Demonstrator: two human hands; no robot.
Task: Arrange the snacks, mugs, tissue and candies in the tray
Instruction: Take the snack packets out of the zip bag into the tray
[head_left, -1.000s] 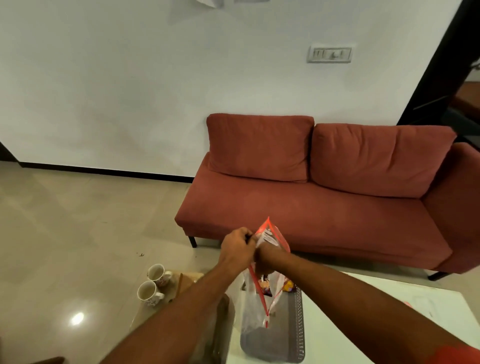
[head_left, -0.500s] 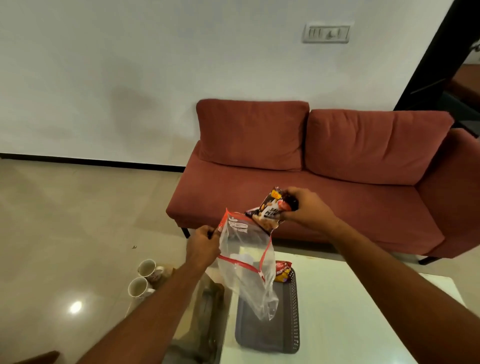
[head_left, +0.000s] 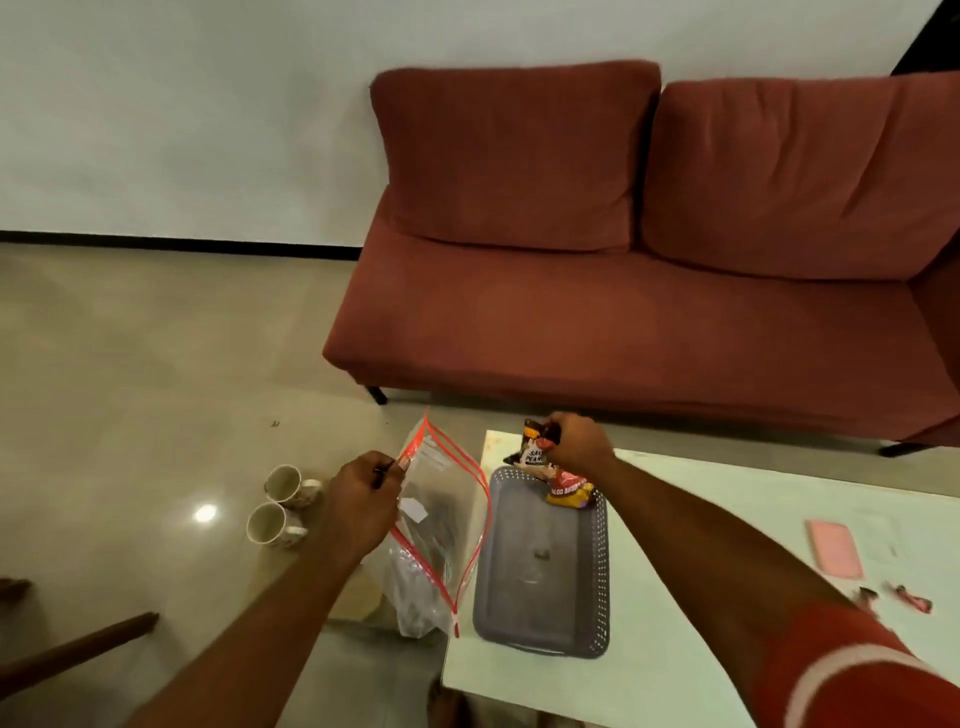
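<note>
A grey perforated tray (head_left: 540, 613) lies on the pale table (head_left: 701, 649). At its far end rests a red and yellow snack packet (head_left: 569, 488). Above that far edge my right hand (head_left: 579, 441) grips a dark snack packet (head_left: 535, 449). My left hand (head_left: 358, 501) pinches the rim of a clear zip bag with red seal (head_left: 441, 525), which hangs open beside the tray's left side. Two patterned mugs (head_left: 283, 506) stand on a low glass surface to the left.
A red sofa (head_left: 623, 291) stands behind the table. On the table's right lie a pink phone (head_left: 834, 556) and small wrapped candies (head_left: 893, 600). A wooden leg (head_left: 78, 649) crosses the lower left over the tiled floor.
My right hand has drawn the dark snack packet out of the zip bag and lowered it to the tray's far end. The left hand with the bag has dropped lower. The view has tilted down.
</note>
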